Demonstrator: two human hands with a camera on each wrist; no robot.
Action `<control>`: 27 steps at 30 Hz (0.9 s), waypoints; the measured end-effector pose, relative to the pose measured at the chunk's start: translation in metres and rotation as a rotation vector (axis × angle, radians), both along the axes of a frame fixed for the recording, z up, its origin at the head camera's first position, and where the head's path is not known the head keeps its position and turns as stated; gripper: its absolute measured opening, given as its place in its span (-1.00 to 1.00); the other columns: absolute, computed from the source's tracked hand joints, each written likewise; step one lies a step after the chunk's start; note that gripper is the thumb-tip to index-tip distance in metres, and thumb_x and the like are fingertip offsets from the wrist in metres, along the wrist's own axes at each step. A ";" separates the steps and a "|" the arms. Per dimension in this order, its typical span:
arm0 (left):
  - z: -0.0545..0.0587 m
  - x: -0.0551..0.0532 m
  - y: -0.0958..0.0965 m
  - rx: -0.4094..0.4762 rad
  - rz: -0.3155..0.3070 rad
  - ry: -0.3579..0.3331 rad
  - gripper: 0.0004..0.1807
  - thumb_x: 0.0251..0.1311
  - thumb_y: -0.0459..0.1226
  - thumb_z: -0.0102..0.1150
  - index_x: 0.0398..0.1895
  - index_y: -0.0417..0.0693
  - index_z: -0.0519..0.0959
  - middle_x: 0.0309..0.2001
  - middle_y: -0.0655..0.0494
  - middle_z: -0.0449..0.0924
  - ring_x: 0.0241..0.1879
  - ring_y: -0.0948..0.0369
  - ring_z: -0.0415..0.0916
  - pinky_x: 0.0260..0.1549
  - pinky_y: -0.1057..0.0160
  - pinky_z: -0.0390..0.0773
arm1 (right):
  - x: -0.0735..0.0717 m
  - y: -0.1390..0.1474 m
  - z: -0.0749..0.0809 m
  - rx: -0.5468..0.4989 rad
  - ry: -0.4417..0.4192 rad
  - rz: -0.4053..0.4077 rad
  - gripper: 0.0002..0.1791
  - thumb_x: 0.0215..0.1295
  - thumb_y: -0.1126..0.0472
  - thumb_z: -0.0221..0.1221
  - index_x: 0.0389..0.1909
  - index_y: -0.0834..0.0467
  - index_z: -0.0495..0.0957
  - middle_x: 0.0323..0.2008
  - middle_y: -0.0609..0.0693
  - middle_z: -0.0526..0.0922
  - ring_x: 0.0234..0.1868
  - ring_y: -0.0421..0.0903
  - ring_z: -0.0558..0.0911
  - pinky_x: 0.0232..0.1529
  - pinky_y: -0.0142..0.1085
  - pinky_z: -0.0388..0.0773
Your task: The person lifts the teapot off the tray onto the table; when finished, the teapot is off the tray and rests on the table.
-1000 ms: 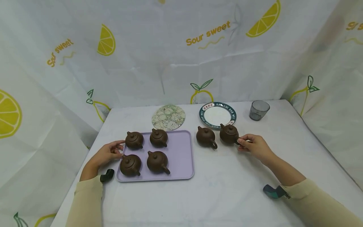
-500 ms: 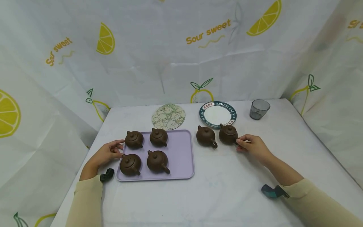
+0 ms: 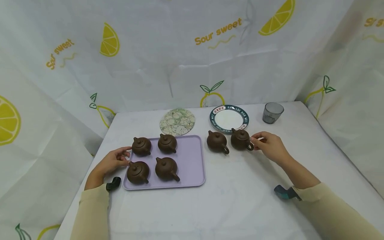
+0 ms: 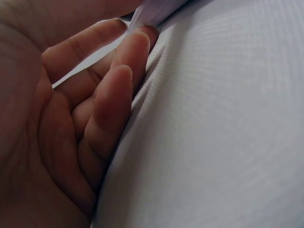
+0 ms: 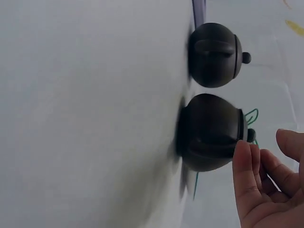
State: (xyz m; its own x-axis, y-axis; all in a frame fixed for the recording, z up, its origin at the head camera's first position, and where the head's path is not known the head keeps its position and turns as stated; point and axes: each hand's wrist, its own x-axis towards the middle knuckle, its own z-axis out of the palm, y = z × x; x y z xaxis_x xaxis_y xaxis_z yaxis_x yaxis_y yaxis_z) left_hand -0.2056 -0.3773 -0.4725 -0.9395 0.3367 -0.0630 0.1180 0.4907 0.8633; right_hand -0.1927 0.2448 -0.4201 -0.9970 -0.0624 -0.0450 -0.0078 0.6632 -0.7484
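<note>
My left hand rests loosely at the left edge of the lilac tray, its fingers and thumb touching the rim. On the tray stand several small brown teapots; a front-left teapot and a back-left teapot are nearest that hand. My right hand is beside the handle of another brown teapot on the table. In the right wrist view, the thumb and fingers are apart, and one fingertip overlaps the teapot's handle; contact cannot be told. Left of it stands a similar teapot.
Behind the teapots lie a green-rimmed plate and a round patterned mat. A grey glass stands at the back right. A white cloth covers the table, and a printed curtain hangs behind.
My right hand has shifted slightly left with the teapot, then its fingers have come off the handle, which now shows whole. The left hand stays at the tray.
</note>
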 end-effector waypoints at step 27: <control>0.003 0.001 0.001 -0.006 0.013 -0.006 -0.29 0.04 -0.52 0.31 0.32 -0.39 0.31 -0.13 -0.21 0.50 -0.37 0.27 0.52 -0.36 0.38 0.50 | 0.024 -0.204 -0.018 -0.337 0.013 0.447 -0.80 0.30 0.08 0.25 -0.18 0.13 0.63 -0.41 -0.02 0.65 -0.46 -0.15 0.66 -0.47 -0.25 0.51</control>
